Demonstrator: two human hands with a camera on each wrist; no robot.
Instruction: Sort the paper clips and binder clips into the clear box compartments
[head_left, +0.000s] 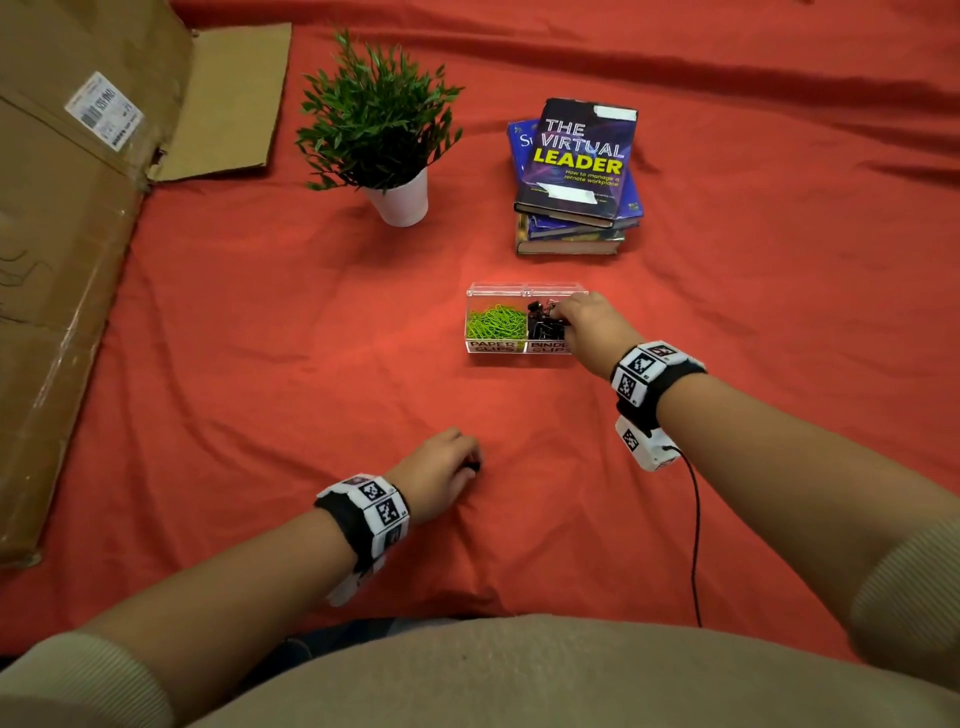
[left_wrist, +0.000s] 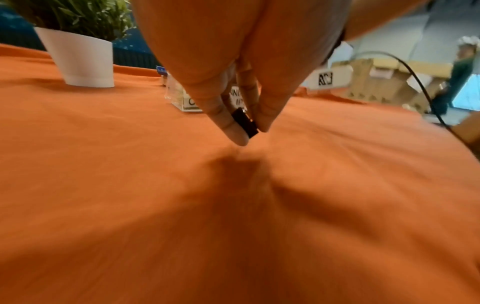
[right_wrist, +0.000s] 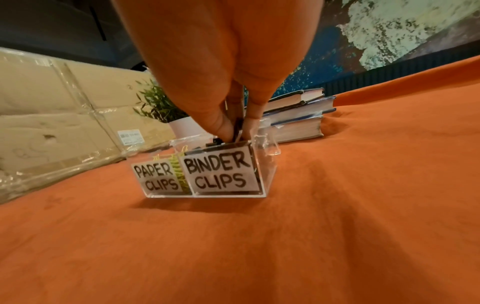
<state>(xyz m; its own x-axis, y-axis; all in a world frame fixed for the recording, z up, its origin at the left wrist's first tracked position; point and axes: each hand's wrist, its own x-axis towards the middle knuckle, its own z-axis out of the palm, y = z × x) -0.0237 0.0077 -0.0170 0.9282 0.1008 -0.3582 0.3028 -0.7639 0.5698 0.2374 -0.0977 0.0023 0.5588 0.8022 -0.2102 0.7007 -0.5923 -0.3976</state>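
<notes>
While an orange-red cloth (head_left: 260, 338) is covering the whole surface in soft wrinkles, a flattened cardboard box (head_left: 67, 208) is lying along its left edge, a potted plant (head_left: 384, 135) in a white pot is standing toward the far side, and a stack of books (head_left: 574, 182) is sitting to the right of the plant. The clear box (head_left: 522, 351) is resting nearer the person than the books, with labels reading PAPER CLIPS and BINDER CLIPS facing the person and its lid standing open at the back. Green paper clips (head_left: 493, 322) are filling the left compartment and black binder clips (head_left: 543, 325) are piling in the right one. The right hand (head_left: 587, 317) is reaching into the binder clip compartment, its fingers (right_wrist: 221, 123) closing on a dark clip at the rim. The left hand (head_left: 441, 467) is hovering low over the cloth, well apart from the box and nearer the person, its fingers (left_wrist: 233, 129) pinching a black binder clip (left_wrist: 245, 123) between thumb and forefinger. A black cable (head_left: 693, 545) is trailing from the right wrist unit across the cloth toward the near edge. Open cloth is stretching between the two hands and out to the right of the box. In the wrist views a dark wall with a blue and pale pattern is showing beyond the far edge.
</notes>
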